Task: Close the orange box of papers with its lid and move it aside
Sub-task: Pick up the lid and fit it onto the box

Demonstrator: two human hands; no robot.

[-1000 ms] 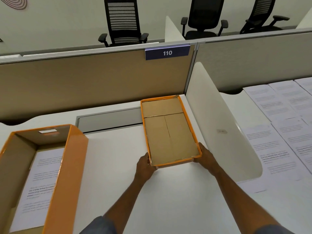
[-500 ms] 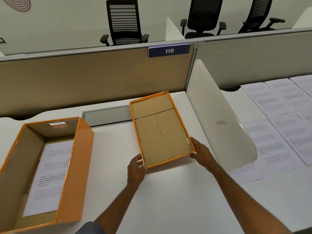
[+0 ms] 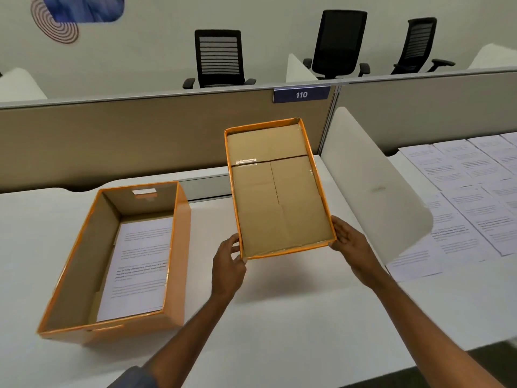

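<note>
- Head view: shallow orange cardboard lid, brown inside facing up, is held clear of the white bench, just right of the open orange cardboard box.
- Left hand is clamped on the lid's near left corner; right hand grips the near right corner, fingers under the rim.
- Box rests on the bench, printed papers lying flat inside.
- Handling judgement: lid looks light and fairly stiff, though thin walls may flex; opposite long edges suit turning it over. Loaded box is likely heavier; take it by its end handle slots.
- Against earlier frames: lid has risen off the bench and shifted toward the box.
</note>
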